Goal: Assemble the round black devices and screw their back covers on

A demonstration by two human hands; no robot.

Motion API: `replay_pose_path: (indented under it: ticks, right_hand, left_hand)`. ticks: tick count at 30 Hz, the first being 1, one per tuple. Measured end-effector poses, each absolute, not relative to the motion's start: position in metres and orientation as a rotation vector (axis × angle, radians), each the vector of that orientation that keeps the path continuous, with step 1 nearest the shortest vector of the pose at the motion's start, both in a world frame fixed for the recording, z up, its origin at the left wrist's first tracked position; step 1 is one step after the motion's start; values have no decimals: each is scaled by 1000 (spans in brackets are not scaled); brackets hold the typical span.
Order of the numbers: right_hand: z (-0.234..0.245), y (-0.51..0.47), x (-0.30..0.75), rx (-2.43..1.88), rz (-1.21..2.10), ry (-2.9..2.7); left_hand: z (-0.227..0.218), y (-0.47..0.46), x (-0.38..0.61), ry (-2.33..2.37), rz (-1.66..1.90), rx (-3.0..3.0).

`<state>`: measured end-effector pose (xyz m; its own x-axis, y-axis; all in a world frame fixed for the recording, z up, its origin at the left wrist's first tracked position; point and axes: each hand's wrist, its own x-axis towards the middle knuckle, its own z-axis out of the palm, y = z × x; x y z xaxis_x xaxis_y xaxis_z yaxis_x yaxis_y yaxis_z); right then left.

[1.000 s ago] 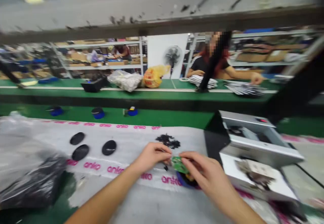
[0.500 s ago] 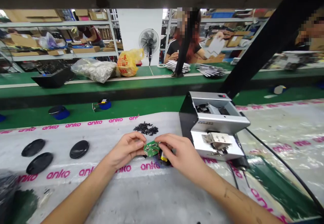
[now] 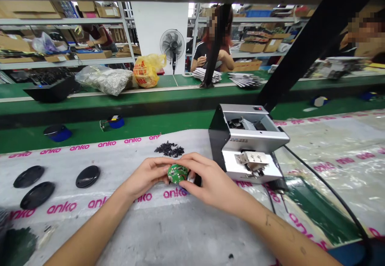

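Between my two hands is a green circuit board (image 3: 177, 173), its component side turned up toward me. My left hand (image 3: 149, 176) pinches the board's left edge with thumb and fingers. From the other side my right hand (image 3: 206, 178) curls around the board's right edge, thumb below and fingers above. A dark part with a pale bit shows under the right palm, mostly hidden by the fingers. Just beyond the hands lies a heap of small black pieces (image 3: 170, 149) on the plastic-covered bench.
Right of the hands stands a silver and black machine (image 3: 249, 142) with a black cable (image 3: 325, 194). Several black oval covers, one being this cover (image 3: 88, 176), lie at left. Blue round units, such as this unit (image 3: 116, 121), sit on the green belt. People work across the line.
The board has turned and its face now shows more fully, with my right hand closed further around it. The yellow part beneath is now covered. The whole view has shifted slightly.
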<state>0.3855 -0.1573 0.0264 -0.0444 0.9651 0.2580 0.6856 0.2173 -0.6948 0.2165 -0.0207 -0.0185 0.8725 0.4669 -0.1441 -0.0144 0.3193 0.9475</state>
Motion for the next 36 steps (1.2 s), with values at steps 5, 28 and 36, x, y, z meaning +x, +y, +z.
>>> replay_pose_path:
  ticks: [5,28,36]
  right_hand:
    - [31,-159,390,-1522,603,-1833]
    - [28,-162,384,-1709,399,-1690]
    - [28,-158,387,-1447,461,-1793]
  left_hand:
    - [-14,-30,223,396,355,1419]
    - [-19,-31,225,431,500,1505]
    - [-24,-28,222,457,493,1462]
